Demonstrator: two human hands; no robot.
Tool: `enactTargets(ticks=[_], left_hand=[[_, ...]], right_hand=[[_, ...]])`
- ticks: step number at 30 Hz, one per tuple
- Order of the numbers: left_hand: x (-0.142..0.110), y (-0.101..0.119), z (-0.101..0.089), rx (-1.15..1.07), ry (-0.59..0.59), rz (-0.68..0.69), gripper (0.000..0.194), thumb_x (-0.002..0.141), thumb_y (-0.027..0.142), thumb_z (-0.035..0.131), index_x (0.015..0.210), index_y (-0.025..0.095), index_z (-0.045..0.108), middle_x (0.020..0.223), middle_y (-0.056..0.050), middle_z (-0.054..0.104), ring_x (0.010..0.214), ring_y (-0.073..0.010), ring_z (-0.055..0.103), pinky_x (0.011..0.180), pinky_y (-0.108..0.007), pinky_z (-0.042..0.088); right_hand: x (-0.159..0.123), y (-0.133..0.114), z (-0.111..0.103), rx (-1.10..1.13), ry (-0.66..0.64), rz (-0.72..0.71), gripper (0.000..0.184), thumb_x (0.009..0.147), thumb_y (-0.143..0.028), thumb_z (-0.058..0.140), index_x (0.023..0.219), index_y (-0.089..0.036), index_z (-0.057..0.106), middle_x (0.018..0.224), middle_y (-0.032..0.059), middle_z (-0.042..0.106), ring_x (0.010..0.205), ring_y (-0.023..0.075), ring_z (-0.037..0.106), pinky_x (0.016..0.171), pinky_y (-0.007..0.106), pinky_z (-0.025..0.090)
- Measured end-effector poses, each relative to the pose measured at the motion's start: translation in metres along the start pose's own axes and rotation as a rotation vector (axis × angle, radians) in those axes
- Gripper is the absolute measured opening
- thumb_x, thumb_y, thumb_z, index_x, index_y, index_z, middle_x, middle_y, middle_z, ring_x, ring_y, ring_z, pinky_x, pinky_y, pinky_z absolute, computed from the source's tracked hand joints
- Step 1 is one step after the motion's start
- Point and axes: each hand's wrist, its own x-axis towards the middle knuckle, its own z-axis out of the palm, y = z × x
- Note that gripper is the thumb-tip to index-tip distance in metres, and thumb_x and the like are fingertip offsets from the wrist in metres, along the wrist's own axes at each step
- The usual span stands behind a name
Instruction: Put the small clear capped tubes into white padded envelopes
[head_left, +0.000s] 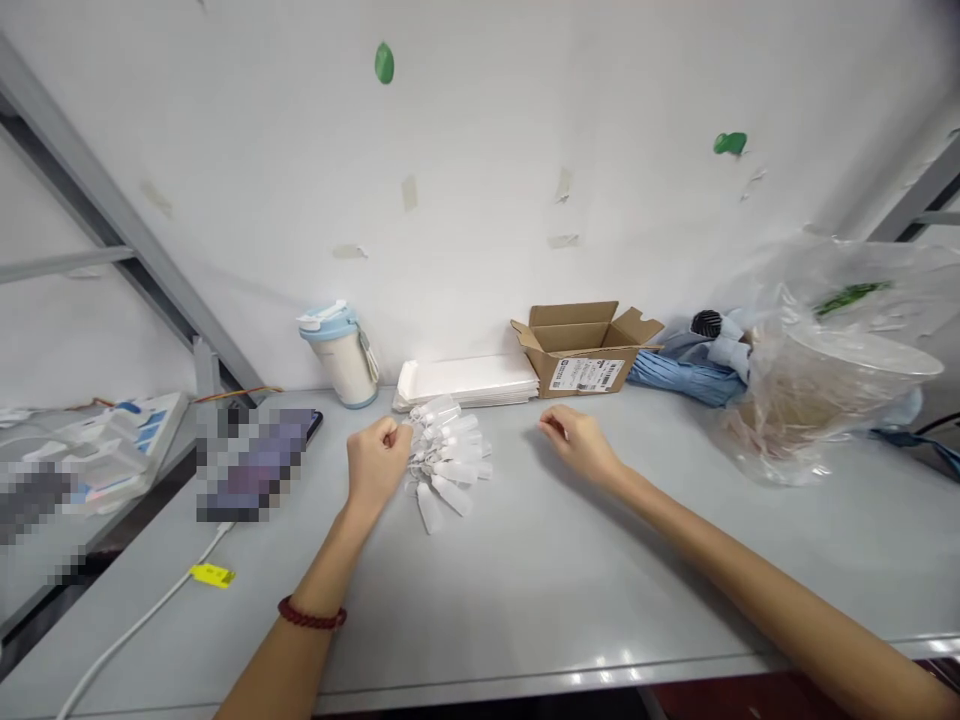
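Note:
My left hand is closed in a fist at the left side of a bunch of translucent white plastic tags. The tags fan out to the right and downward from the fist, over the grey table. Their gathered ends are hidden by the fingers. My right hand is some way to the right, apart from the bunch and in front of the cardboard box. Its thumb and fingertips are pinched together; whatever may be between them is too small to make out.
A stack of white flat cartons and an open cardboard box stand by the wall. Left are a cup and a phone with its cable. Blue fabric and a plastic-wrapped container are right.

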Motion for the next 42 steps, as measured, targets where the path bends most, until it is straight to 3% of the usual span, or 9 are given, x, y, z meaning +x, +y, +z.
enactTargets(ticks=[6,13,19,23,29,35,39,42], left_hand=[[0.0,0.0,0.0,0.011,-0.007,0.022,0.032,0.067,0.023,0.043,0.049,0.02,0.018,0.048,0.006,0.016,0.047,-0.0078,0.021,0.047,-0.024,0.019],[0.0,0.001,0.0,0.034,-0.028,0.009,0.032,0.068,0.023,0.045,0.048,0.02,0.02,0.046,0.006,0.018,0.046,-0.0078,0.023,0.048,-0.023,0.02],[0.001,0.005,-0.002,-0.014,-0.048,-0.044,0.037,0.072,0.026,0.047,0.046,0.02,0.021,0.046,0.005,0.018,0.047,-0.0085,0.023,0.048,-0.023,0.021],[0.003,0.002,-0.003,-0.197,-0.099,-0.21,0.043,0.082,0.04,0.042,0.045,0.018,0.042,0.043,0.004,0.032,0.045,-0.0099,0.033,0.047,-0.024,0.026],[0.012,-0.006,-0.001,-0.526,-0.199,-0.515,0.053,0.079,0.058,0.044,0.054,0.013,0.058,0.041,0.006,0.031,0.037,-0.0073,0.028,0.04,-0.022,0.02],[0.018,-0.002,-0.011,-0.835,-0.222,-0.681,0.052,0.07,0.062,0.051,0.063,0.012,0.057,0.044,0.005,0.04,0.033,-0.0031,0.023,0.035,-0.019,0.013],[0.016,0.003,-0.017,-0.884,-0.279,-0.675,0.042,0.067,0.053,0.058,0.054,0.014,0.051,0.046,0.003,0.043,0.037,-0.0046,0.029,0.034,-0.019,0.013],[0.008,0.014,-0.013,-0.831,-0.299,-0.593,0.033,0.06,0.037,0.066,0.047,0.016,0.044,0.045,0.006,0.036,0.039,-0.0047,0.029,0.035,-0.019,0.015]], right_hand=[[0.054,-0.011,0.019,-0.246,0.031,-0.089,0.019,0.087,-0.013,0.041,0.093,-0.017,0.058,0.099,0.0115,0.057,0.094,0.0213,0.048,0.058,0.026,0.033],[0.078,-0.017,0.05,-0.391,0.008,-0.07,0.022,0.089,-0.011,0.04,0.098,-0.018,0.059,0.1,0.0119,0.055,0.094,0.0224,0.046,0.058,0.027,0.032],[0.083,-0.018,0.038,-0.381,0.062,-0.097,0.019,0.089,-0.013,0.042,0.086,-0.018,0.06,0.09,0.0102,0.056,0.091,0.0222,0.046,0.058,0.028,0.033],[0.084,-0.023,0.028,-0.334,0.123,-0.126,0.018,0.088,-0.017,0.047,0.077,-0.018,0.061,0.085,0.0084,0.057,0.087,0.0211,0.046,0.064,0.029,0.036],[0.072,-0.038,0.017,-0.284,0.225,-0.198,0.018,0.088,-0.016,0.047,0.075,-0.017,0.059,0.083,0.0076,0.058,0.079,0.0187,0.046,0.067,0.03,0.035],[0.034,-0.046,-0.004,-0.303,0.298,-0.498,0.029,0.09,-0.012,0.033,0.075,-0.02,0.056,0.08,0.0076,0.055,0.072,0.0169,0.044,0.064,0.03,0.033],[-0.001,-0.042,-0.016,-0.324,0.333,-0.636,0.025,0.087,-0.007,0.035,0.078,-0.021,0.055,0.074,0.0063,0.055,0.069,0.017,0.044,0.063,0.03,0.034],[-0.017,-0.044,-0.02,-0.296,0.321,-0.616,0.012,0.087,-0.014,0.043,0.086,-0.02,0.054,0.077,0.007,0.057,0.073,0.0183,0.049,0.065,0.031,0.037]])
